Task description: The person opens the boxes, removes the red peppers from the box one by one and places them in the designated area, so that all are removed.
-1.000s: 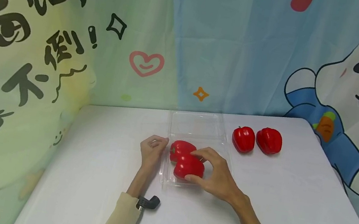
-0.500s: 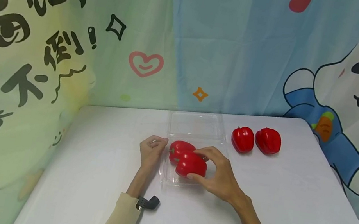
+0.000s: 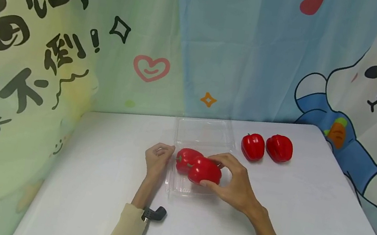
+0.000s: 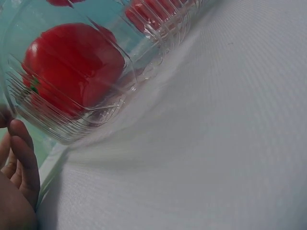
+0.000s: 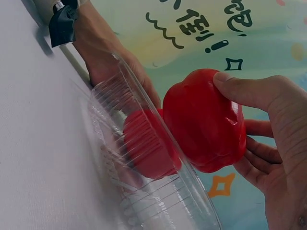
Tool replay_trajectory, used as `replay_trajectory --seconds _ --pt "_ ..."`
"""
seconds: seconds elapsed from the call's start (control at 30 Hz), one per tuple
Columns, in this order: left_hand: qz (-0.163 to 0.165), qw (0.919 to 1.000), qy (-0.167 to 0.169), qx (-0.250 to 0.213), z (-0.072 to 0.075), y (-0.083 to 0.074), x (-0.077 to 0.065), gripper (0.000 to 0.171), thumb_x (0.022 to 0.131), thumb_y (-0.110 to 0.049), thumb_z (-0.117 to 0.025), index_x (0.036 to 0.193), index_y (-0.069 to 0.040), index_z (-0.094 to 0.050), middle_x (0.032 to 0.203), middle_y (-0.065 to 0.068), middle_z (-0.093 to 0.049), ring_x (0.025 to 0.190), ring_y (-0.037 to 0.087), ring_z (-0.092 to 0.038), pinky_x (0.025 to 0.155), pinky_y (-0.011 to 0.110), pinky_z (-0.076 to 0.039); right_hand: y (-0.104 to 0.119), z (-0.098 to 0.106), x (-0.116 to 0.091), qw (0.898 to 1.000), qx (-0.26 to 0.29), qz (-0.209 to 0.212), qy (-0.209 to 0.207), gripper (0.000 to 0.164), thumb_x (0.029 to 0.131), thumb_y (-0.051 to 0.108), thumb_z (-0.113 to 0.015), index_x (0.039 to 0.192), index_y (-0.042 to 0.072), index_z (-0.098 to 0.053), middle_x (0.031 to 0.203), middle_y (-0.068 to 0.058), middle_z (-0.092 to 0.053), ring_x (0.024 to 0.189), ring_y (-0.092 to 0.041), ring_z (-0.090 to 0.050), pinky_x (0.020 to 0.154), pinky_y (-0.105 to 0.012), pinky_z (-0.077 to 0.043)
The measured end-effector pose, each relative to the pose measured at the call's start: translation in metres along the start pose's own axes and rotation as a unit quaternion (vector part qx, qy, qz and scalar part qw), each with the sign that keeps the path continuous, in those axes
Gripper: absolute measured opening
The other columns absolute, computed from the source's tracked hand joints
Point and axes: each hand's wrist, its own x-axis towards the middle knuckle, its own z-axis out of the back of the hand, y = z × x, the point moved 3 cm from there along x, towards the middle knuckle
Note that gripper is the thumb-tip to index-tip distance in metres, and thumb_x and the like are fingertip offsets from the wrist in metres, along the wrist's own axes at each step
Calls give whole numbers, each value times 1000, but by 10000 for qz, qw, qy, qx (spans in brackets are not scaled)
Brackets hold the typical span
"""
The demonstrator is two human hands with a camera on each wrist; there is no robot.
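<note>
My right hand [image 3: 237,184] grips a glossy red bell pepper [image 3: 205,171] between thumb and fingers, above the clear plastic clamshell box [image 3: 185,190]. In the right wrist view this held pepper [image 5: 204,120] sits outside the box, past its upper rim. A second red bell pepper [image 3: 186,158] lies inside the box at the left, its green stem facing left; the held one partly covers it. At the box's left rim, my left hand [image 3: 158,160] pinches the edge with thumb and fingertips. The left wrist view shows that hand [image 4: 21,163] beside the ribbed wall.
The box's clear lid [image 3: 204,132] lies folded back toward the curtain. Two more red bell peppers, one upright [image 3: 253,147] and one beside it [image 3: 279,148], stand at the back right of the white table [image 3: 293,210]. A printed curtain [image 3: 222,48] hangs behind.
My right hand has lifted the bell pepper up out of the box and slightly to the right. My left hand stays at the box's rim.
</note>
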Motion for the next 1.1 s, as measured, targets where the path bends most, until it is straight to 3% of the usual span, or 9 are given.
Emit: replay_trajectory --seconds 0.2,0.4,0.6,0.73,0.9,1.1 --pt "85 9999 -6 79 0 1 0 16 98 -17 -79 95 -1 -76 87 27 -78 68 13 -61 63 18 -50 -2 6 -1 9999 -19 -84 -128 71 73 21 -101 137 14 -71 133 -2 -75 117 -17 -70 89 -35 -65" --pt "73 9999 49 125 1 2 1 18 99 -19 -78 95 -2 -76 84 23 -78 70 13 -62 65 19 -51 -4 15 -2 9993 -111 -24 -355 72 72 18 -102 136 12 -71 133 -2 -74 116 -17 -69 90 -24 -61" --pt "85 9998 73 182 2 3 2 16 99 -21 -77 93 -5 -76 76 10 -77 70 12 -62 65 20 -51 -8 24 -5 9967 -201 -279 -733 74 70 14 -102 138 13 -70 133 -4 -74 114 -18 -70 92 -22 -60" --pt "117 9996 46 264 2 3 2 16 99 -23 -77 92 -8 -76 73 1 -76 71 11 -61 65 20 -50 -11 30 -9 9916 -240 -592 -1128 75 71 16 -102 139 13 -71 133 -6 -73 109 -18 -70 92 -17 -57" --pt "106 9996 73 264 2 4 3 15 99 -22 -77 93 -8 -76 73 0 -76 71 11 -61 65 20 -50 -15 37 -12 9844 -266 -838 -1526 75 72 15 -101 140 10 -70 135 -10 -73 108 -18 -69 92 -8 -52" --pt "83 9996 93 246 2 4 3 16 99 -21 -77 93 -7 -76 73 0 -77 71 11 -62 66 20 -51 -20 47 -17 9730 -253 -1065 -2030 70 73 12 -100 137 5 -71 131 -13 -74 105 -11 -65 96 -7 -50"
